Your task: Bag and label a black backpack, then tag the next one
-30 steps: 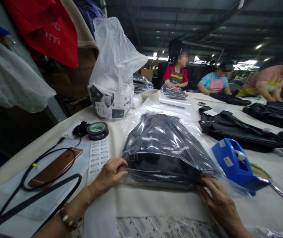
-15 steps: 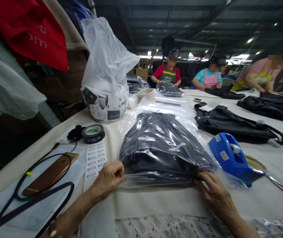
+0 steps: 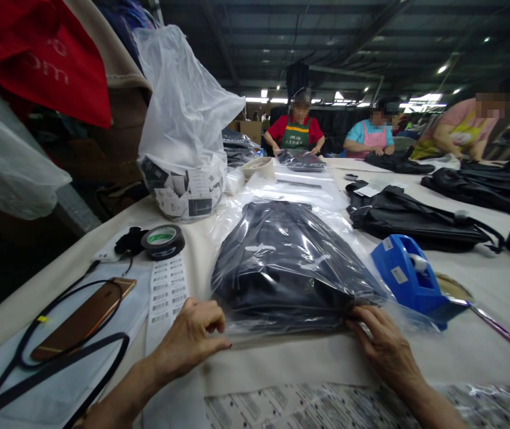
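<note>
A clear plastic bag [image 3: 291,262] with a folded dark garment inside lies on the white table [image 3: 282,357] in front of me. My left hand [image 3: 192,336] pinches the bag's near left corner, fingers curled. My right hand [image 3: 382,345] presses on the near right corner, fingers closed on the plastic edge. A blue tape dispenser [image 3: 409,280] stands just right of the bag.
Left of the bag lie a barcode label strip [image 3: 165,289], a tape roll [image 3: 163,241], a phone [image 3: 83,319] and black cable. A white bag of tags [image 3: 186,125] stands behind. Dark garments [image 3: 416,217] are piled at right. Three people work at the far end.
My left hand has slid a little lower along the bag's near edge and my right hand stays on its corner. The view has shifted slightly right.
</note>
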The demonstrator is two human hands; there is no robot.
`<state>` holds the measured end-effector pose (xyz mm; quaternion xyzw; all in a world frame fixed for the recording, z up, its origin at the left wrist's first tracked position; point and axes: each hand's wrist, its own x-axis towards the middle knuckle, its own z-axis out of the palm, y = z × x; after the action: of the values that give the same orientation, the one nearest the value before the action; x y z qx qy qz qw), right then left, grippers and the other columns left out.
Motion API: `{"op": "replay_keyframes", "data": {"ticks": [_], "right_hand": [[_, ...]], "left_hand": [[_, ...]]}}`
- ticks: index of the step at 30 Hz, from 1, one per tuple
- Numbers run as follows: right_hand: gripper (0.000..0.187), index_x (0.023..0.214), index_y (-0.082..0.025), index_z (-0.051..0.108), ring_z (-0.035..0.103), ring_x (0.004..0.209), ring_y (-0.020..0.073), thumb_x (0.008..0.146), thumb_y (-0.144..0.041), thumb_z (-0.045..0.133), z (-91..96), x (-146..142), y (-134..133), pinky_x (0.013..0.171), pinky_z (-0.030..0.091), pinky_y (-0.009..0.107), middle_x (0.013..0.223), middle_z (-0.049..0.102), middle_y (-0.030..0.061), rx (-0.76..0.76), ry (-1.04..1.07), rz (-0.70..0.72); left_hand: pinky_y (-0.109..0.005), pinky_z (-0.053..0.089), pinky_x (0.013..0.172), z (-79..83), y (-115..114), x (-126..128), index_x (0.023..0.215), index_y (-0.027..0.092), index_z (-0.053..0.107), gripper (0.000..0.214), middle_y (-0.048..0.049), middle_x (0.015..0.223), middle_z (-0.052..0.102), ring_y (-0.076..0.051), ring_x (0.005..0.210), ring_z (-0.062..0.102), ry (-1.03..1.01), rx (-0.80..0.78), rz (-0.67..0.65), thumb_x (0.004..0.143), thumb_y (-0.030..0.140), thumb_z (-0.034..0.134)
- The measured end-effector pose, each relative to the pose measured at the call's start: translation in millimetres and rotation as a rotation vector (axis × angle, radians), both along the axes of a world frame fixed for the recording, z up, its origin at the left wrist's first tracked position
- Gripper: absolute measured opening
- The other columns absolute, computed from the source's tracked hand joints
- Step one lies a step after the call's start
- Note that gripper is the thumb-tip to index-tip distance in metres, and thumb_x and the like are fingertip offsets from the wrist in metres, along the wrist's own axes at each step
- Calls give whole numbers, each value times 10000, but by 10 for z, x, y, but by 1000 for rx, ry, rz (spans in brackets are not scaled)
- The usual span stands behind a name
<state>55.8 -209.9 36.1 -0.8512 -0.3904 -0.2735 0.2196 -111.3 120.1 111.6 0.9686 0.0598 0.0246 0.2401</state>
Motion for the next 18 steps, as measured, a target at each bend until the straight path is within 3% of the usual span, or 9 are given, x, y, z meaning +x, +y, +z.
{"op": "replay_keyframes", "data": {"ticks": [4,8,14,18], "right_hand": [[134,914,-235,573,601,830,199,893,-317,468,-7,-6,4,718,493,315,883,627,41,32,35,-9],[144,914,-242,577,603,842,211,890,-327,462,-13,-7,0,714,497,329,886,633,46,46,58,-14],[108,928,-236,550,590,833,192,898,-299,468,3,-7,-7,722,489,306,891,618,36,6,29,13],[108,915,-237,550,586,828,192,899,-304,467,14,21,-8,715,487,306,890,614,35,4,35,17]], "left_hand": [[-325,333,730,-23,22,-42,594,175,553,190,52,613,601,-125,632,555,-152,17,-90,679,220,718],[-316,330,715,-154,104,-35,638,185,561,178,62,579,607,-97,536,530,-306,103,-120,811,224,577],[-321,328,748,-352,167,20,649,181,543,325,53,537,568,-99,506,505,-546,467,-168,935,195,388],[-313,341,744,-373,162,48,611,180,518,333,53,480,481,-109,477,440,-677,691,-179,924,142,412]]}}
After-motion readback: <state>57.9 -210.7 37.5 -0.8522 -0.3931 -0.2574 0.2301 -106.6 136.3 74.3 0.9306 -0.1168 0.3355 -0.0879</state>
